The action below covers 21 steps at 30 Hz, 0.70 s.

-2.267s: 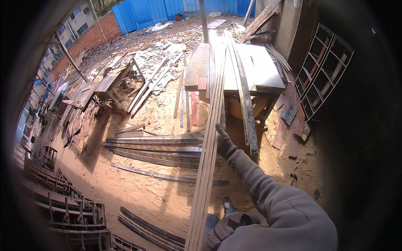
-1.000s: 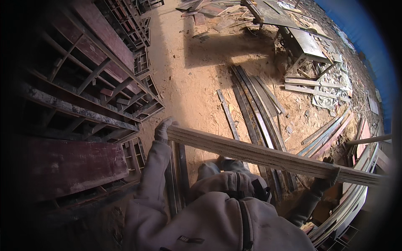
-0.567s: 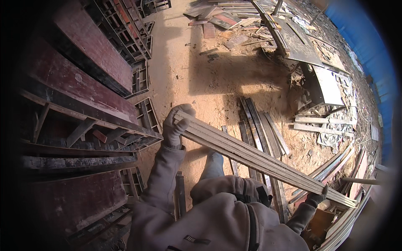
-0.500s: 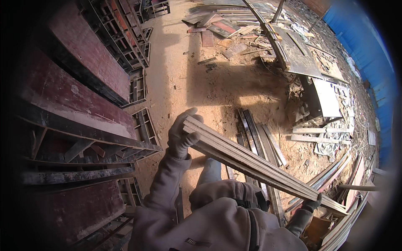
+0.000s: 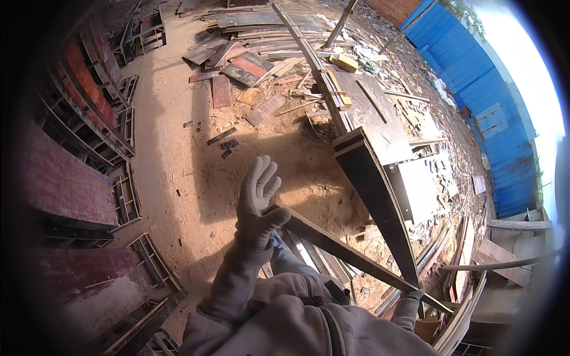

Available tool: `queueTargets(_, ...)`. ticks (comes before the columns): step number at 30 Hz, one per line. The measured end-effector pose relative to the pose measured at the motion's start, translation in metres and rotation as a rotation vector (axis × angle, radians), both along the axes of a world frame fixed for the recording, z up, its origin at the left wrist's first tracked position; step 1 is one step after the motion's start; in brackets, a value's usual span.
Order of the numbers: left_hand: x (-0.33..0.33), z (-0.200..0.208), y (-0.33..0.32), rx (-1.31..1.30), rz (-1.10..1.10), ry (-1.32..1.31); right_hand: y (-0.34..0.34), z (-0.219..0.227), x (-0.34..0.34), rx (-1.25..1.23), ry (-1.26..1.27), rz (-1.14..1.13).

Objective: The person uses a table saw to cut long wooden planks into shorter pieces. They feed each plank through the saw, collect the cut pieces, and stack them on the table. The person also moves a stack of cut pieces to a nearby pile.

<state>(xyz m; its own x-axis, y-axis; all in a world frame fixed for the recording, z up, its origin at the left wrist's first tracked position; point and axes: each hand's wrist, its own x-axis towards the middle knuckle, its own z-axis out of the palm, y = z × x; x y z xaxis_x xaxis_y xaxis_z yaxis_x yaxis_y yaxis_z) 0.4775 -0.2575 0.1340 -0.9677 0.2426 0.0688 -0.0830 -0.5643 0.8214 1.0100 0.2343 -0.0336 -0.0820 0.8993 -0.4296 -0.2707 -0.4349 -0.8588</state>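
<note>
My gloved left hand (image 5: 256,204) is raised in the middle with its fingers spread. Its thumb and palm touch the near end of a long, narrow plywood strip (image 5: 344,252). Low on the right, my gloved right hand (image 5: 408,296) is closed around that strip, its fingers only partly in sight. A dark-faced bundle of plywood strips (image 5: 377,190) with pale layered edges angles away from the right hand. Its far end lies in front of the long beam (image 5: 314,68); whether it rests there I cannot tell.
Framed dark-red panels (image 5: 71,172) stand along the left. Scrap boards (image 5: 249,68) litter the sandy ground ahead. A board-topped bench (image 5: 371,113) stands at the right, before a blue metal fence (image 5: 487,113). More strips lie by my legs and to the right.
The stack of strips held between both hands has split: a dark bundle now points forward, while one strip stays across me. My left fingers have spread open. The view has shifted rightward.
</note>
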Motion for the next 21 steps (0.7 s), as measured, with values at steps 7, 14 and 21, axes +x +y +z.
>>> queueTargets(7,-0.198,0.069,0.105,-0.537,0.003,0.500,-0.022,-0.058,-0.192,-0.129,0.070,-0.223)
queueTargets(14,-0.323,0.111,0.219,0.340,-0.456,0.277,-0.036,-0.096,-0.334,-0.224,0.249,-0.245)
queueTargets(21,-0.403,0.085,0.334,0.702,-0.929,0.029,-0.014,-0.100,-0.403,-0.225,0.180,-0.332)
